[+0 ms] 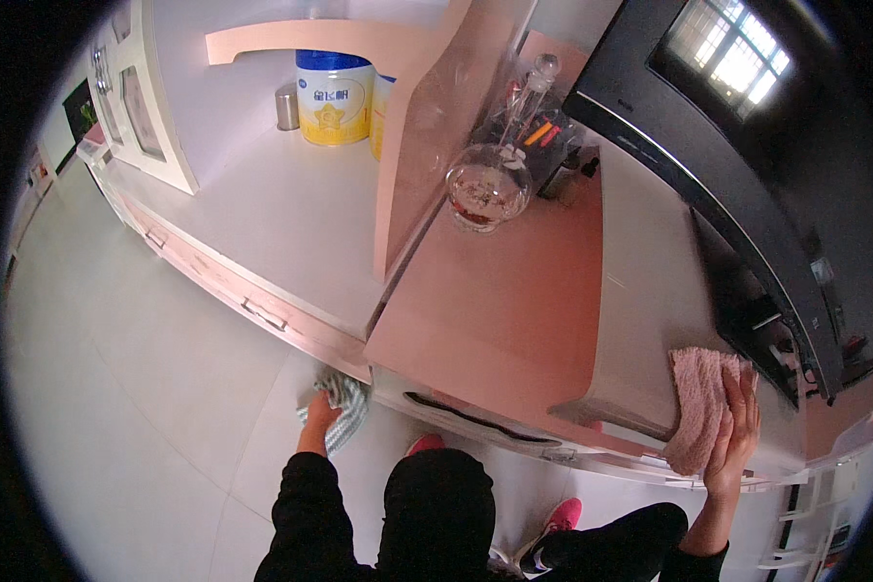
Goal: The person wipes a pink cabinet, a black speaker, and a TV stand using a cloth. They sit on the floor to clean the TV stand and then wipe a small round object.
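Note:
My left hand (321, 415) is closed on a striped grey-and-white cloth (348, 413), which hangs low beside the cabinet's front edge. At the right, my right hand (733, 429) lies on a pink terry cloth (698, 407) at the front of the white-and-pink cabinet top (633, 305), just below a black television (742, 182). The fingers of that hand are spread over the cloth's right side; whether they grip it I cannot tell. A round glass decanter with a stopper (487, 190) stands farther back on the pink surface.
Milk powder tins (335, 102) and a small metal cup (287, 108) stand at the back of the left cabinet top (276, 211). A pink curved divider (436, 131) rises between the two tops. Orange and red pens (542, 132) are behind the decanter. Drawers with handles (264, 313) line the front.

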Tool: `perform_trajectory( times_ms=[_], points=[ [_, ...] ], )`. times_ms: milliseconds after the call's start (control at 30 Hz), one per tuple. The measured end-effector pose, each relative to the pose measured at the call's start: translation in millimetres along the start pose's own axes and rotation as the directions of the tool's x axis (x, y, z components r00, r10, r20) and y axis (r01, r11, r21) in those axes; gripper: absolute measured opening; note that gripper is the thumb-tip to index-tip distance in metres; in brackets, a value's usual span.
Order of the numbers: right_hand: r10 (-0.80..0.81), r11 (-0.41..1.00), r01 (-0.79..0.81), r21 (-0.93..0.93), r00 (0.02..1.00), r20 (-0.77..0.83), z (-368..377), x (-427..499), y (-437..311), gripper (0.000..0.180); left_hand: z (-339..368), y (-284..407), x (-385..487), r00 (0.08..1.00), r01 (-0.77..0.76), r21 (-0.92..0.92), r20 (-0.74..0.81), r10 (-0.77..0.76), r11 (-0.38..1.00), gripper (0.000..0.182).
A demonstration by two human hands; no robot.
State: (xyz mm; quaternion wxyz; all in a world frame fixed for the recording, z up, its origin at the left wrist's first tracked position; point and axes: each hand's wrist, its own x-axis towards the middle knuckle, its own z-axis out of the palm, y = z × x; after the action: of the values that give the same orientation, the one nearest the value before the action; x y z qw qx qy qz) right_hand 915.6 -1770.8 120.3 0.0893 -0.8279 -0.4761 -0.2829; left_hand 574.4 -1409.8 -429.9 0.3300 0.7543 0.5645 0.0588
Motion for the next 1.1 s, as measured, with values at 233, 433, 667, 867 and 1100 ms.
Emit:
perform_trajectory(
  times_ms=[233, 433, 667, 867, 1100],
  points=[
    [0.018, 0.999, -0.019, -0.032, 1.0, -0.008, -1.5, -6.4, 3.3, 0.041, -144.1, 93.0, -76.6, 0.956, 0.208, -0.861, 0.279, 0.089, 0.465, 0.017],
    [-0.013, 0.998, 0.009, -0.061, 0.998, -0.067, 4.5, -2.4, -0.7, 0.039, -210.1, -32.0, -95.5, 0.889, 0.403, 0.246, 0.125, -0.441, 0.881, 0.023],
    [-0.007, 0.993, -0.005, -0.117, 0.995, -0.099, 7.3, -8.5, 2.0, 0.036, -337.2, 3.5, -134.6, 0.947, 0.179, -0.67, -0.083, -0.312, 0.721, 0.013],
    [0.027, 0.998, -0.029, -0.056, 0.999, -0.035, 1.0, -8.8, -3.3, 0.038, -404.9, 64.9, -114.7, 0.801, -0.227, -0.566, -0.571, -0.179, 0.792, 0.006],
    [-0.009, 1.0, 0.008, -0.028, 1.0, -0.023, -4.3, -11.5, 0.6, 0.043, -451.5, 209.2, -46.4, 0.685, -0.65, -0.67, -0.721, -0.106, 0.359, 0.014]
  ],
)
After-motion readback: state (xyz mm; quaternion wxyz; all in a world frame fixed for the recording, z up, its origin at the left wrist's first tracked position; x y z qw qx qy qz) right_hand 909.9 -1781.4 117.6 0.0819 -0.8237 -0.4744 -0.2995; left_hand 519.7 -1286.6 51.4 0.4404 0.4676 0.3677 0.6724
